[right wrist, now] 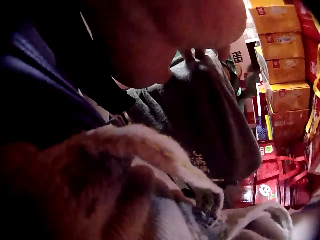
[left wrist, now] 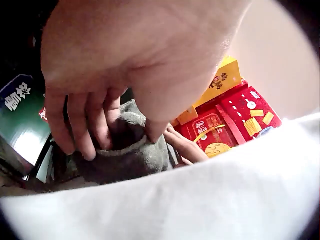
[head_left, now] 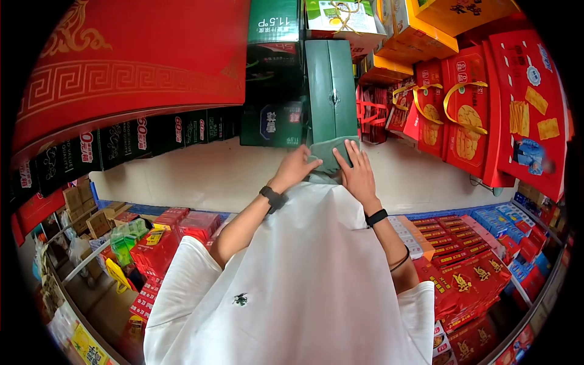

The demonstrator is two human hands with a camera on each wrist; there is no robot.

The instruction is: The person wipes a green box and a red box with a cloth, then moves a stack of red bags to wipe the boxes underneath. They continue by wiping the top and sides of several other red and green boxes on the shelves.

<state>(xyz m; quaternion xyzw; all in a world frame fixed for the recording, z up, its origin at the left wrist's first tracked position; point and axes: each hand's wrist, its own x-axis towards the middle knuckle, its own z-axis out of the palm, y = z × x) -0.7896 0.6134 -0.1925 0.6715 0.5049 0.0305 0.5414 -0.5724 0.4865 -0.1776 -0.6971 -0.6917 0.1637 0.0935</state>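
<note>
A folded grey-green towel (head_left: 333,155) lies between my two hands, close against the shirt front. At its left end my left hand (head_left: 292,170) pinches the edge between thumb and curled fingers; in the left wrist view the towel's fold (left wrist: 125,155) forms a loop under those fingertips. My right hand (head_left: 360,176) rests on the towel's right part, its fingers stretched out and spread. The right wrist view shows the dark towel (right wrist: 205,120) hanging in a broad flap, with small lettering low on it. Directly beyond stands a long green box (head_left: 331,85), partly overlapped by the towel.
Green cartons (head_left: 274,125) and a large red box (head_left: 146,61) stand at the left. Red gift boxes (head_left: 465,115) with yellow handles line the right, beside orange cartons (head_left: 420,36). A pale surface (head_left: 182,173) runs across the middle. Packed shelves (head_left: 462,255) lie behind the person.
</note>
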